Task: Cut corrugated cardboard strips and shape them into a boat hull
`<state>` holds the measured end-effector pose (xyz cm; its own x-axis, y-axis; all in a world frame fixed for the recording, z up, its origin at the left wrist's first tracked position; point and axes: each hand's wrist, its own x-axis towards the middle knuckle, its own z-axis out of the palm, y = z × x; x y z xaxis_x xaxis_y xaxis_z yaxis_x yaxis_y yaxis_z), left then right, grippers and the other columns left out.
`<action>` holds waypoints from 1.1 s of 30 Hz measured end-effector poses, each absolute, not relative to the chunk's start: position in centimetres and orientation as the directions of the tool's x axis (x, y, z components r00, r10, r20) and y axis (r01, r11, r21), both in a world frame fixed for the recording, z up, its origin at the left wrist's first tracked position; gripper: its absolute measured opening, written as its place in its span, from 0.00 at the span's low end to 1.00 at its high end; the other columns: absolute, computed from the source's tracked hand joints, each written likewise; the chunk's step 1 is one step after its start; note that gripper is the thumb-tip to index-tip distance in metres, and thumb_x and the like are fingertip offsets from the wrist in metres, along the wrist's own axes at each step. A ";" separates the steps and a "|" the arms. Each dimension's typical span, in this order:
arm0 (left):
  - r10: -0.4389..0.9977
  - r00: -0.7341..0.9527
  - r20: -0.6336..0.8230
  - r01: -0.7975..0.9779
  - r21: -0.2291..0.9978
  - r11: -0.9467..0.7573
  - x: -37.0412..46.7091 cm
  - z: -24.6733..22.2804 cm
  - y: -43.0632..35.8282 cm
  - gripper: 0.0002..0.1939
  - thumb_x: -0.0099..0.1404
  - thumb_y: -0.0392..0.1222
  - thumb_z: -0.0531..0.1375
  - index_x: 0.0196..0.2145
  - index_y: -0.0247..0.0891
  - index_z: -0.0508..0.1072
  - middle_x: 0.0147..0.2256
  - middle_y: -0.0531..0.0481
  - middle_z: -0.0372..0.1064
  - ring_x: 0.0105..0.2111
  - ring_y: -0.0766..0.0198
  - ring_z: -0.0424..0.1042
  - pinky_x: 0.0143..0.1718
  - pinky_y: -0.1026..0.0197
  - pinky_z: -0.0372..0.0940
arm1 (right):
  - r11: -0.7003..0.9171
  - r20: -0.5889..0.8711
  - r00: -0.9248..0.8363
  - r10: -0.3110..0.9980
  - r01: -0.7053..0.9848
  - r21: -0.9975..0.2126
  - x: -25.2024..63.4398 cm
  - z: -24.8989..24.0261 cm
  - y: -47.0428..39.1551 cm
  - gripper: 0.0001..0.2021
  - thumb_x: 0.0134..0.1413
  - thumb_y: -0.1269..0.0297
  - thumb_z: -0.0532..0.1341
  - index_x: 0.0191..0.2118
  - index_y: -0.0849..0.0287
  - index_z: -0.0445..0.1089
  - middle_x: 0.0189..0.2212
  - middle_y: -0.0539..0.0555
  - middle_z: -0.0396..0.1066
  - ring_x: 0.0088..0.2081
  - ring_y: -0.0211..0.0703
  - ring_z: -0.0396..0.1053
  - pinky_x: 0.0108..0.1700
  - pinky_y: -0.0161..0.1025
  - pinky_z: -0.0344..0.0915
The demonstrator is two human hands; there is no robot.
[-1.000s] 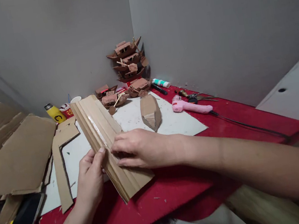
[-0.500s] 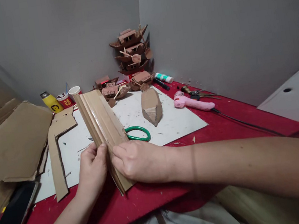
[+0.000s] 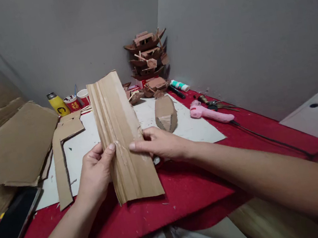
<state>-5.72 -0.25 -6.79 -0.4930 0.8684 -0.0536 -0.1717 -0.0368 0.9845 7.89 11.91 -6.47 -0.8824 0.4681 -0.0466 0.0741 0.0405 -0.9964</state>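
From the head view, the creased cardboard strip (image 3: 119,118) is held up tilted above the near part of the red table (image 3: 149,219), in front of the white sheet (image 3: 205,132). Half a second ago the right hand (image 3: 165,141) lay curled over the strip's face; now it grips the right edge, thumb flat on the front and its other fingers mostly hidden behind. The left hand (image 3: 91,175) stays closed on the left edge, thumb pressed near the creases. The strip's face has turned more squarely to the camera, and the green loop that showed beside it is out of sight. With both edges gripped, the strip is probably steadier, and its creases lie open to view.

Toward the table's far left, a red cup (image 3: 72,103) bears the yellow character 福, next to a yellow bottle (image 3: 56,104) with a black cartoon mark. Near the far corner, a green-and-white tube (image 3: 180,85) shows no readable lettering. No writing can be made out on the pink tool (image 3: 210,115) near the right edge.
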 end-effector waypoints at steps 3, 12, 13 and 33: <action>0.866 -0.498 0.048 0.030 0.999 -0.039 -5.6 -6.8 -0.4 0.16 0.59 0.47 0.61 0.42 0.36 0.73 0.39 0.45 0.75 0.34 0.59 0.74 0.36 0.58 0.69 | -0.135 -0.102 -0.922 0.373 0.055 -0.989 8.0 -6.8 11.2 0.08 0.44 0.62 0.62 0.29 0.63 0.70 0.24 0.50 0.71 0.28 0.38 0.69 0.29 0.31 0.65; 0.674 0.017 0.739 0.986 0.101 -0.136 -4.8 -6.8 -2.2 0.06 0.57 0.32 0.61 0.35 0.36 0.70 0.29 0.48 0.71 0.30 0.62 0.69 0.35 0.58 0.64 | 0.101 0.080 -0.780 0.621 -0.022 -0.995 8.5 -6.5 11.8 0.06 0.43 0.65 0.58 0.24 0.61 0.69 0.22 0.49 0.69 0.25 0.37 0.67 0.26 0.31 0.63; 0.688 0.063 0.723 0.988 0.053 -0.146 -4.7 -6.9 -2.2 0.07 0.58 0.32 0.62 0.36 0.35 0.71 0.29 0.48 0.72 0.30 0.61 0.69 0.34 0.59 0.64 | 0.114 0.092 -0.779 0.621 -0.027 -0.993 8.5 -6.4 11.7 0.06 0.43 0.65 0.58 0.24 0.61 0.68 0.22 0.49 0.69 0.25 0.37 0.67 0.25 0.30 0.62; 0.760 0.177 0.625 0.982 -0.168 -0.091 -4.4 -8.5 -1.5 0.07 0.62 0.29 0.54 0.31 0.35 0.70 0.25 0.46 0.71 0.25 0.59 0.69 0.27 0.59 0.64 | 0.347 0.205 -0.758 0.620 0.030 -0.938 8.7 -6.5 9.7 0.10 0.46 0.64 0.53 0.18 0.61 0.58 0.16 0.45 0.53 0.18 0.29 0.51 0.17 0.28 0.47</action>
<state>-4.37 -1.49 -8.53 0.1772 0.7603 0.6250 0.9816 -0.0907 -0.1679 8.69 9.71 -6.46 -0.7578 0.6196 0.2047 0.0302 0.3467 -0.9375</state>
